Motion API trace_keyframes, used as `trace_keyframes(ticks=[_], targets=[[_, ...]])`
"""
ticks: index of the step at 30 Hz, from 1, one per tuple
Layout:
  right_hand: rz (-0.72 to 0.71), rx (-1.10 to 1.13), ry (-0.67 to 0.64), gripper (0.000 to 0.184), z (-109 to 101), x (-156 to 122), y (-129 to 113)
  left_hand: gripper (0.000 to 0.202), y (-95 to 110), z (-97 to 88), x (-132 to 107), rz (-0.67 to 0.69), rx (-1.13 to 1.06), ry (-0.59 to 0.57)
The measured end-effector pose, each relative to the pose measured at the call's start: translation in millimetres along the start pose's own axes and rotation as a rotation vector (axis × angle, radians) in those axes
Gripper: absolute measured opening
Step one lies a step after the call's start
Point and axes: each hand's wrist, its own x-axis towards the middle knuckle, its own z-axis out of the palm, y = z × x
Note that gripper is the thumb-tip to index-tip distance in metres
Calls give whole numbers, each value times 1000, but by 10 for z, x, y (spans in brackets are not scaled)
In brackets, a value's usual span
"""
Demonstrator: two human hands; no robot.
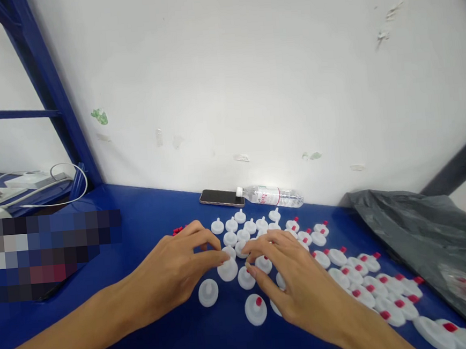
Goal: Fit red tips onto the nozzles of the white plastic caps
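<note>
Several round white plastic discs with short upright stems lie on a blue tabletop (131, 220); many carry a small red cap. My left hand (187, 261) is bent with thumb and fingertips closed at a white disc (227, 270), whose stem the fingers hide. Close beside it, my right hand (284, 270) reaches down, thumb and finger pinched at a white disc (246, 279) where a bit of red shows at the fingertips. Nearer to me are an uncapped disc (208, 293) and a red-capped disc (255, 311). My right hand partly covers other discs.
Behind the discs lie a phone (221, 197) and a clear water bottle (273, 195) along the wall. Small red caps (177, 230) sit beyond my left hand. Red-capped discs (363, 288) spread rightward toward a dark grey plastic bag (408, 252). Cables lie at far left.
</note>
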Motion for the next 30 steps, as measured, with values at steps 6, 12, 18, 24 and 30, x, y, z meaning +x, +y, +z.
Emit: trace_keyframes(ticks=[6, 12, 18, 24, 30], targets=[[-43, -65, -43, 21, 65, 5, 65, 59, 51, 72, -10, 20, 56, -177], [-75, -89, 19, 14, 48, 1, 59, 28, -145, -104, 65, -277, 86, -148], [-280, -136, -34, 19, 5, -15, -128, 21, -435, -475, -29, -394, 107, -304], [-492, -361, -39, 44, 118, -18, -248, 17, -298, -787, -111, -655, -201, -650], [-456, -405, -224, 53, 243, -25, -231, 17, -185, -677, -76, -687, -380, -804]])
